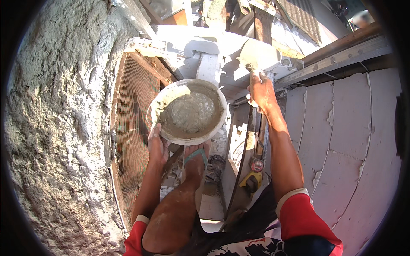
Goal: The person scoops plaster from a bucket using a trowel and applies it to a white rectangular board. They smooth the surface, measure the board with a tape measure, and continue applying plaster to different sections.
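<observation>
A round pale basin [168, 89] holds wet grey mortar [192, 109]. My left hand [157, 145] grips its lower left rim. Up and to the right, my right hand [262, 91] is closed on the handle of a trowel [256, 55], whose mortar-covered blade is at a ledge of white blocks [200, 64]. The blade is washed out by sunlight. My bent leg and sandaled foot [194, 158] are below the basin.
A rough plastered wall [60, 119] rises at left, beside wood-framed mesh [132, 111]. Pale block panels [346, 128] line the right under a beam [341, 57]. A yellow-handled tool [252, 181] and red tape measure [256, 165] lie low among boards. Timber and corrugated sheeting [301, 21] are at top.
</observation>
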The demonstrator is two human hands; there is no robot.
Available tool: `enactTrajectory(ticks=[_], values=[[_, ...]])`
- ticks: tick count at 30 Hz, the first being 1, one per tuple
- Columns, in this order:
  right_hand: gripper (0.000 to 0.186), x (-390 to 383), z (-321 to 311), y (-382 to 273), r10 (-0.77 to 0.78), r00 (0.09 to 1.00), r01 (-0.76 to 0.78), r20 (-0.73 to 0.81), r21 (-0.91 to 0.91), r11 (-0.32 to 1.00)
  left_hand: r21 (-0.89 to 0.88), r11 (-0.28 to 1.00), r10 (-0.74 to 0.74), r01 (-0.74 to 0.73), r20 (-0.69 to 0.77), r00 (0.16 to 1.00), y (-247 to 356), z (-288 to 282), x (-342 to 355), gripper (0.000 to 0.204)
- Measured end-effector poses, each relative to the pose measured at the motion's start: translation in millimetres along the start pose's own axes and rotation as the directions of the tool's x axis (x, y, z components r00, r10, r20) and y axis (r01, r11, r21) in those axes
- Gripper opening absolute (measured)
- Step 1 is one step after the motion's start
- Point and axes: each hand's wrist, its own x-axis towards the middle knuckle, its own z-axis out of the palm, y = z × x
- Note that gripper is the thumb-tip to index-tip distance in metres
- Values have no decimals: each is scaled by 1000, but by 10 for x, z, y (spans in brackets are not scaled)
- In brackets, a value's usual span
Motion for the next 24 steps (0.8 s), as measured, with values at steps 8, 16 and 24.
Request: enactTrajectory(ticks=[8, 16, 24], values=[[44, 509, 783, -512, -576, 791, 592, 208, -497, 634, -48, 999, 12, -10, 47, 999, -105, 95, -8, 37], [48, -34, -369, 188, -202, 973, 94, -109, -614, 784, 26, 997, 75, -73, -57, 996, -155, 110, 61, 45], [63, -1785, -883, 11, 157, 971, -111, 182, -237, 965, 171, 980, -67, 99, -182, 981, 79, 376, -223, 58]])
